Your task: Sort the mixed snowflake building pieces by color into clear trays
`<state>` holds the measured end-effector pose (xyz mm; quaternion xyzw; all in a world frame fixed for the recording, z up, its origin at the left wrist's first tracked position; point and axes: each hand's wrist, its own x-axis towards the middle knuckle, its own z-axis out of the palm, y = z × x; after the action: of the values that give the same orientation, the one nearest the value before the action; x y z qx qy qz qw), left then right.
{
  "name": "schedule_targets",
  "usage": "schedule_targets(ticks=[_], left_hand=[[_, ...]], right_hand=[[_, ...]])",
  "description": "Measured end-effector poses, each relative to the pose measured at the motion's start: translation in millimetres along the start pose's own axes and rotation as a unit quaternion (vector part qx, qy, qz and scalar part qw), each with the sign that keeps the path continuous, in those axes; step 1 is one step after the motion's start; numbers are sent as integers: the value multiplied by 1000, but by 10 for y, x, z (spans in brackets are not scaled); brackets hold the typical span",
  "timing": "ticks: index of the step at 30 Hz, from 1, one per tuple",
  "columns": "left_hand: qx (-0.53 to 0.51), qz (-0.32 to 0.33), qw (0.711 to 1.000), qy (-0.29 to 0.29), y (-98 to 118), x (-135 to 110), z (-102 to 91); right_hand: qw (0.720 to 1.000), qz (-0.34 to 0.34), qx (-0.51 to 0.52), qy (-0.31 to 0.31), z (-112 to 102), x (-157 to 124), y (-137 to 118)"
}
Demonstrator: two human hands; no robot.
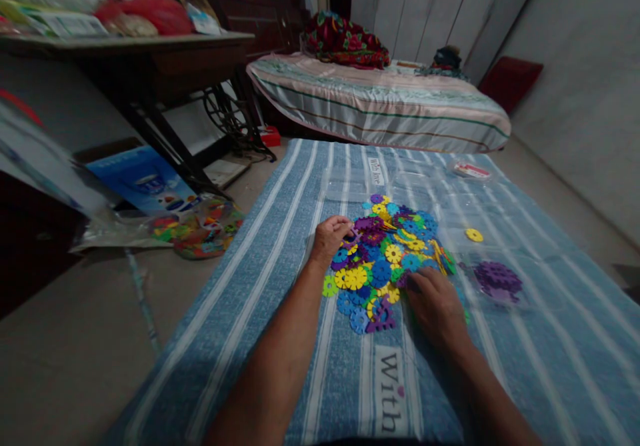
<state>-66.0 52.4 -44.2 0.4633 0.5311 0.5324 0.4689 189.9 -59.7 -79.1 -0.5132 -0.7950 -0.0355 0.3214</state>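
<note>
On cloth, we seemingly pick through pile; left hand pinches purple piece; right hand, hold unclear; next move needs steady lift.

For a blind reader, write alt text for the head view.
The left hand pinches a purple piece and the right hand touches a heap of multicoloured notched plastic discs on a striped blue cloth. At right, more purple pieces sit in a clear container.
</note>
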Motion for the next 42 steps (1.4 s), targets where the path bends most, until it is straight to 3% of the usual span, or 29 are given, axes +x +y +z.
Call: schedule_targets(ticks=[12,24,27,30,34,37,42], left_hand=[[-4,-13,1000,0,48,4,12],[-24,-26,999,2,134,-27,38],[-31,-27,999,-1,126,-19,35],[-30,-21,999,-1,102,-7,29],[-21,-16,1000,-1,85,5,29],[-6,-14,1000,7,91,6,31],[-1,-25,1000,9,110,0,35]], right_hand=[[997,50,10,65,-119,73,-135],[980,110,126,107,-356,132,-176],[981,102,82,140,-509,177,-57],[977,113,-25,181,-724,209,193],[951,148,-178,205,-949,198,492],[956,133,-177,192,-931,149,476],[988,70,-53,128,-622,38,57]])
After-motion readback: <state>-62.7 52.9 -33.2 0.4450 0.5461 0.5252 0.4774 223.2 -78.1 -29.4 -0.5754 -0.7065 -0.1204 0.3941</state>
